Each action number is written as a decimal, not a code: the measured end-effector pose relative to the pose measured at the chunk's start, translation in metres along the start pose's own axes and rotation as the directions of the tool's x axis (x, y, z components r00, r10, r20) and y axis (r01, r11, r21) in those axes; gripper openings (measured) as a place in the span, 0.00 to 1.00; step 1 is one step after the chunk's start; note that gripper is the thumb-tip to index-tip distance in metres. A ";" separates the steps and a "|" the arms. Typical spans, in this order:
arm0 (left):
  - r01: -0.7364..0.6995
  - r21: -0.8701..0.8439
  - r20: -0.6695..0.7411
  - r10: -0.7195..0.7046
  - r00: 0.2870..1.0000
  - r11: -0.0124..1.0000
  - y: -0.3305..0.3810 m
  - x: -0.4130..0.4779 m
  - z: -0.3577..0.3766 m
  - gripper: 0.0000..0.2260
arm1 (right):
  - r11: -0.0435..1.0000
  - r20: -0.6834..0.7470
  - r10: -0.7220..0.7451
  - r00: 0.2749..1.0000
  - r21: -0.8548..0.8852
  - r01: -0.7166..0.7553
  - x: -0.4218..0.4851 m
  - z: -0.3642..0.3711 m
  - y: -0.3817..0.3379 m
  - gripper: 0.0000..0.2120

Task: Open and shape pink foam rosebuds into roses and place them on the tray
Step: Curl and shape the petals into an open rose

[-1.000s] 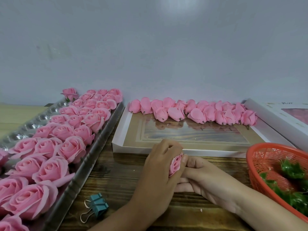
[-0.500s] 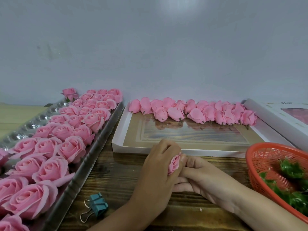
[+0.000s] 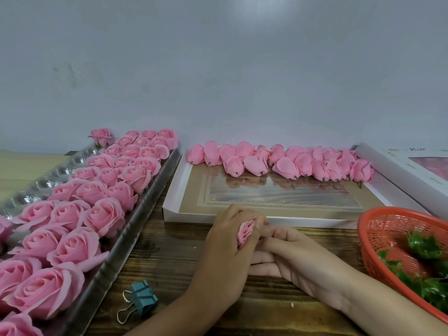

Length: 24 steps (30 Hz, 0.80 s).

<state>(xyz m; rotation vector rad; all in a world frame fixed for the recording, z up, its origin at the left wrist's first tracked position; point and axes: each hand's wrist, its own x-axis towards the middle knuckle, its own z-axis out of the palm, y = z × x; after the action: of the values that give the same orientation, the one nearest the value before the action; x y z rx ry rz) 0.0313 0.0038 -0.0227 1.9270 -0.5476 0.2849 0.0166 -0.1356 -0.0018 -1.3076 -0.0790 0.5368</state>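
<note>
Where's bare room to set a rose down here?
Free: the tray's empty left cups beside the roses; the box lid's near half below the rosebuds; table wood between tray and left hand. Crowded: tray's right rows, basket.

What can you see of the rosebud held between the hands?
The rosebud is pink, soft-looking foam, with layered petals wrapped round a tight centre. Mostly hidden, it sits upright over the wooden table. The left hand curls round it and the right hand pinches its right edge.

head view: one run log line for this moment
step: shaping rosebud | left hand: grips rosebud | right hand: pinches its petals | tray: holds opened roses
</note>
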 end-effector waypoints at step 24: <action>0.133 -0.440 -0.006 -0.151 0.988 0.888 0.007 -0.001 -0.006 0.14 | 0.860 -0.097 -0.366 0.925 -0.415 0.297 0.002 0.008 0.014 0.12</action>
<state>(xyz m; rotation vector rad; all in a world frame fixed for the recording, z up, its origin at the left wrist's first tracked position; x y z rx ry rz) 0.0275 0.0075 -0.0146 1.5076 -0.3990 0.0928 0.0108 -0.1258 -0.0135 -1.6870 -0.2772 0.1051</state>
